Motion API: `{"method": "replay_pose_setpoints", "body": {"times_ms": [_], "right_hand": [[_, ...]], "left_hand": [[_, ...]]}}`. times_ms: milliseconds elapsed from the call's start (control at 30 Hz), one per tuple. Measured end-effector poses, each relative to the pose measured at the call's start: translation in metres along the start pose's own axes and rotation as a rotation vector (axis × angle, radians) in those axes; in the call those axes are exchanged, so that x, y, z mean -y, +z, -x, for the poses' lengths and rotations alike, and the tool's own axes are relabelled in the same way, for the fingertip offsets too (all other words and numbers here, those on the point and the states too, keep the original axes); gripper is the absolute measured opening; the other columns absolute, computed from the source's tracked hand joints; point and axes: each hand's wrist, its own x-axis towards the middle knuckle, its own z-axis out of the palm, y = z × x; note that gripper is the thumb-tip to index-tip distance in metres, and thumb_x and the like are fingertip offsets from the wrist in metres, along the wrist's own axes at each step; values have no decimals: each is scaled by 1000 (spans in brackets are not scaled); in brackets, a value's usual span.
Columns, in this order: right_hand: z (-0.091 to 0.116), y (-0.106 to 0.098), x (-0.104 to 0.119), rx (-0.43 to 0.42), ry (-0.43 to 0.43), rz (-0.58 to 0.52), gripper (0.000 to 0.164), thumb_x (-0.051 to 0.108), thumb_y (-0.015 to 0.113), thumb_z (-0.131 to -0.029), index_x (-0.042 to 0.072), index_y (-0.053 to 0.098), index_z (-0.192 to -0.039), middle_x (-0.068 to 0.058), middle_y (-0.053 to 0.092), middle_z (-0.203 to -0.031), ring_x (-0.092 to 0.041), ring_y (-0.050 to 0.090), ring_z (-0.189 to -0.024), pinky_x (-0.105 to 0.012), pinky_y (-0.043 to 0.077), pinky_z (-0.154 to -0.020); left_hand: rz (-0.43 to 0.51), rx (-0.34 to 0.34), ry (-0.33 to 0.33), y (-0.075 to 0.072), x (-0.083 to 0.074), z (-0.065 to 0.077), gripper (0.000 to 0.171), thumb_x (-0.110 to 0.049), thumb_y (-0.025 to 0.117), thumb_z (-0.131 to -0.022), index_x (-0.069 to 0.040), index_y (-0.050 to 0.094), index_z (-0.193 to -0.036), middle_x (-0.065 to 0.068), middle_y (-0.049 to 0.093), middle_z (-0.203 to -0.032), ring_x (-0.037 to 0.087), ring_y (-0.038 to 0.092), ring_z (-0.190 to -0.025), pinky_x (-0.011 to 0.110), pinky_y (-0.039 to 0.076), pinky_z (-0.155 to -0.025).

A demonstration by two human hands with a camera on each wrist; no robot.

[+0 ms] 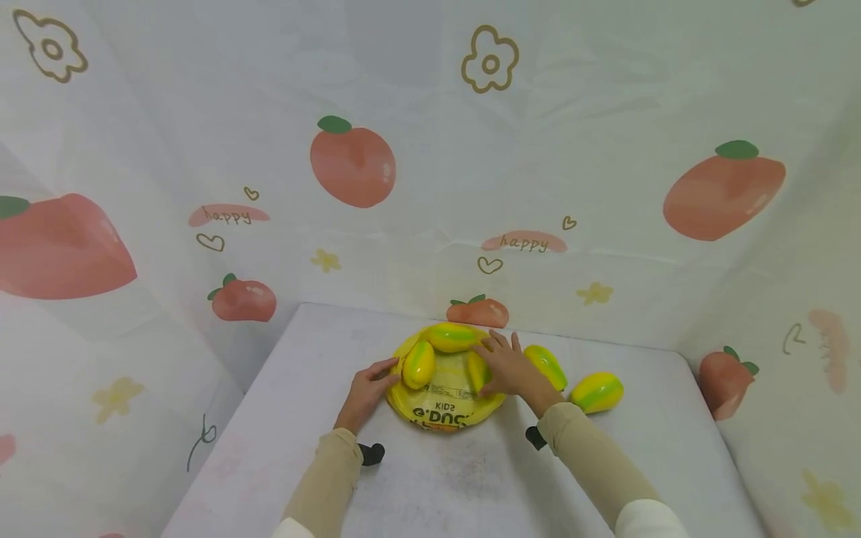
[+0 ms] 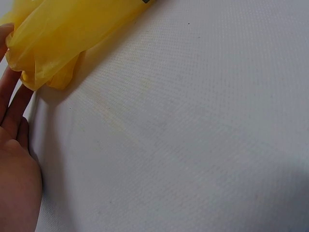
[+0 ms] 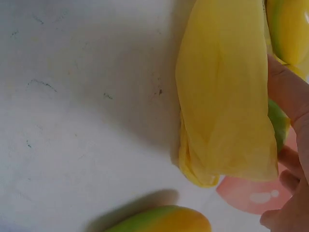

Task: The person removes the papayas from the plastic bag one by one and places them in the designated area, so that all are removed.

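A round yellow plastic bag (image 1: 437, 430) with dark upside-down lettering lies on the table, its thin translucent sides folded at the edge. On it are a mango (image 1: 419, 366) at the left, a second mango (image 1: 452, 338) along the back and a third mango (image 1: 478, 371) at the right, all yellow with green stripes. My left hand (image 1: 366, 392) pinches the left edge of the bag between thumb and fingers. My right hand (image 1: 509, 366) reaches over the right edge, thumb and fingers around the third mango, which the hand partly covers.
Right of the bag, a mango (image 1: 545, 366) lies behind my right wrist, and another mango (image 1: 597, 392) sits farther right beside the forearm. The white table (image 1: 269, 448) meets a printed cloth backdrop (image 1: 417, 261) at the back and sides.
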Motion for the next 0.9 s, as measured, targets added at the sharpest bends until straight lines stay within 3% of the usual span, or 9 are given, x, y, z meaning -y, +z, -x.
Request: {"method": "replay_pose_setpoints", "body": {"times_ms": [200,667,900], "right_hand": [[-2,4,1,16,0,11,90,45,90,-74,16,50,-149,-19,43,-157,-42,22,-155,-75,8,-124],[-3,4,7,-11,-12,-6,86,40,91,-74,15,52,-147,-19,42,-155,-42,25,-153,-70,13,-127],[-3,-3,9,-68,-32,-80,95,39,92,-73,17,44,-153,-18,37,-155,-40,35,-143,-55,39,-122]], "left_hand": [[8,0,-16,0,0,0,42,-28,74,-93,-20,69,-133,4,61,-148,29,43,-150,49,31,-128],[15,2,7,1,0,0,44,-25,73,-93,-15,67,-136,9,60,-148,32,43,-150,51,31,-127],[11,6,-1,-1,0,-1,44,-27,74,-92,-18,68,-135,7,61,-147,31,43,-150,49,31,-128]]}}
